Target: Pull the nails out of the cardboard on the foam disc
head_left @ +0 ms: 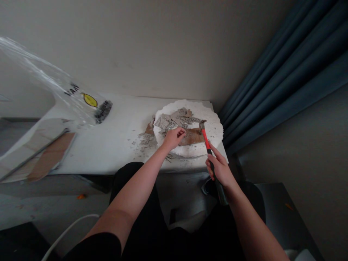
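My right hand (218,167) is wrapped round the black lower handle of a hammer (206,139). Its red neck runs up to a metal head that rests on or just above a brown flat piece (193,137). Over the left end of that piece, my left hand (175,138) has its fingers curled together; anything pinched in them is too small to make out. Beneath both lies a round white slab (213,127) with a ragged edge. Grey broken chunks (174,119) and crumbs are heaped on the slab's back left part.
The white table (116,145) carries scattered grey crumbs left of the slab. Farther left are a clear plastic bag (78,96) with a yellow print, a brown strip (53,156) and a thin metal rod (35,154). A wall stands behind; a dark blue curtain (272,69) hangs at right.
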Demonstrator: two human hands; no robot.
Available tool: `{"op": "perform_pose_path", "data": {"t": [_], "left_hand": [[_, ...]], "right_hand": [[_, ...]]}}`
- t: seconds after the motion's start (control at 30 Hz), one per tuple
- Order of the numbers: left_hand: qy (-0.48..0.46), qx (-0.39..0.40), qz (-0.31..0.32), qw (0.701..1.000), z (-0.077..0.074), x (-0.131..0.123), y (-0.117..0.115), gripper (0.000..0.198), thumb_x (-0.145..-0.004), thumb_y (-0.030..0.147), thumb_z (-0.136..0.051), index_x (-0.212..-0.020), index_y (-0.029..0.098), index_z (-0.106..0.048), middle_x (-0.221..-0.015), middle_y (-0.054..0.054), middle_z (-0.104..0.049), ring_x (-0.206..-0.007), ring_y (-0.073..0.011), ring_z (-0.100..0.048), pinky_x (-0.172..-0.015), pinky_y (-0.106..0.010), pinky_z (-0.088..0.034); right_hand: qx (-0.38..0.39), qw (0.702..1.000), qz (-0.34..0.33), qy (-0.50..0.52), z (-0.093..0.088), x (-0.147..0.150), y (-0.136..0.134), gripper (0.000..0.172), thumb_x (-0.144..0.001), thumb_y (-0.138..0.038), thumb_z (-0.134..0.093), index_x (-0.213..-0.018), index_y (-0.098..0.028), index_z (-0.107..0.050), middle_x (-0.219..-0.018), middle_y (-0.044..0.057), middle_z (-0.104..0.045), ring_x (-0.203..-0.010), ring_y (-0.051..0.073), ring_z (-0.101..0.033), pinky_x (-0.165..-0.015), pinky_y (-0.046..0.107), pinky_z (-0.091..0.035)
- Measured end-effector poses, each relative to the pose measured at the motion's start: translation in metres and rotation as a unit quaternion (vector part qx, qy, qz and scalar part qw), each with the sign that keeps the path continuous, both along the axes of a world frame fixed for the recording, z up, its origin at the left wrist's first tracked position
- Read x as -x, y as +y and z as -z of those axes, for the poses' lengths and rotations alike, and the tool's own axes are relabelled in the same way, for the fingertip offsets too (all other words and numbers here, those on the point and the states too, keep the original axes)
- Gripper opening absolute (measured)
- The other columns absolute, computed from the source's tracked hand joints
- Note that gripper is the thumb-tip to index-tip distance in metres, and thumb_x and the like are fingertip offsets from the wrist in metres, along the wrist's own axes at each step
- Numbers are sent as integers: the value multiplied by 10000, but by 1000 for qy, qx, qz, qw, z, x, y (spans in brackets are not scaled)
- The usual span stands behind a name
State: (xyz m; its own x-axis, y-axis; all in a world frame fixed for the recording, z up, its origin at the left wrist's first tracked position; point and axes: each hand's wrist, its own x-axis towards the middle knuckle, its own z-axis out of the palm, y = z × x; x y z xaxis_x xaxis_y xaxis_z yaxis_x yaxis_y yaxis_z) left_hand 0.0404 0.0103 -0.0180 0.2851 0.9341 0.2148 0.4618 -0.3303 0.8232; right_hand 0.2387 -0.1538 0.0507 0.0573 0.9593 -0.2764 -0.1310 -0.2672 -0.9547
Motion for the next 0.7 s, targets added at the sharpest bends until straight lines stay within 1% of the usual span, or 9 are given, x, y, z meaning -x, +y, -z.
{"op": "perform_pose_path", "data": {"t": [0.07,0.13,0.23,0.37,0.47,0.6,0.7], "left_hand": [[25,-12,-7,1000,1,-1,-1,148,-864,248,-613,-997,193,-649,-897,-40,-737,-829,-187,-688,-840,-328,-527],[42,-14,-16,999,3,-1,-2,234,-854,248,-635,-1082,198,-617,-928,-43,-739,-858,-197,-692,-851,-334,-522],[28,-6,-22,999,6,-1,-3,362,-844,264,-658,-1179,206,-535,-951,-45,-737,-857,-194,-692,-821,-325,-524],[-2,-8,-20,1000,8,-1,-4,384,-841,264,-660,-1174,203,-479,-925,-46,-728,-813,-175,-683,-777,-312,-520],[-3,-9,-22,1000,8,-1,-3,392,-831,258,-668,-1158,197,-462,-887,-34,-722,-778,-166,-675,-749,-300,-510],[7,-21,-24,999,8,-2,-3,377,-834,257,-656,-1146,199,-452,-860,-21,-717,-749,-158,-666,-710,-281,-490],[3,-11,-22,1000,9,-2,-2,392,-826,261,-659,-1149,201,-445,-847,-12,-713,-738,-155,-665,-694,-272,-480]], "right_hand": [[-16,1000,-10,5,-5,4,-6,776,-898,-404,-603,-1593,-283,-279,-624,-98,-514,-322,55,-376,-255,164,-308],[-28,999,-30,27,-12,8,-12,748,-918,-397,-586,-1592,-315,-274,-658,-89,-525,-330,51,-382,-259,163,-313],[-25,995,-62,68,-19,15,-19,712,-933,-389,-574,-1584,-344,-289,-682,-80,-527,-333,48,-382,-257,163,-309],[-17,992,-81,93,-19,23,-23,686,-942,-386,-568,-1577,-339,-313,-683,-79,-516,-334,47,-387,-258,164,-316],[-17,993,-91,75,-18,24,-23,690,-944,-396,-565,-1580,-333,-307,-690,-78,-520,-338,44,-385,-265,162,-323],[10,995,-93,42,-18,25,-20,685,-934,-401,-566,-1572,-343,-323,-677,-84,-522,-332,43,-373,-263,153,-310],[1,995,-91,43,-21,25,-20,678,-941,-401,-557,-1573,-353,-317,-685,-81,-529,-336,45,-381,-268,158,-324]]}}
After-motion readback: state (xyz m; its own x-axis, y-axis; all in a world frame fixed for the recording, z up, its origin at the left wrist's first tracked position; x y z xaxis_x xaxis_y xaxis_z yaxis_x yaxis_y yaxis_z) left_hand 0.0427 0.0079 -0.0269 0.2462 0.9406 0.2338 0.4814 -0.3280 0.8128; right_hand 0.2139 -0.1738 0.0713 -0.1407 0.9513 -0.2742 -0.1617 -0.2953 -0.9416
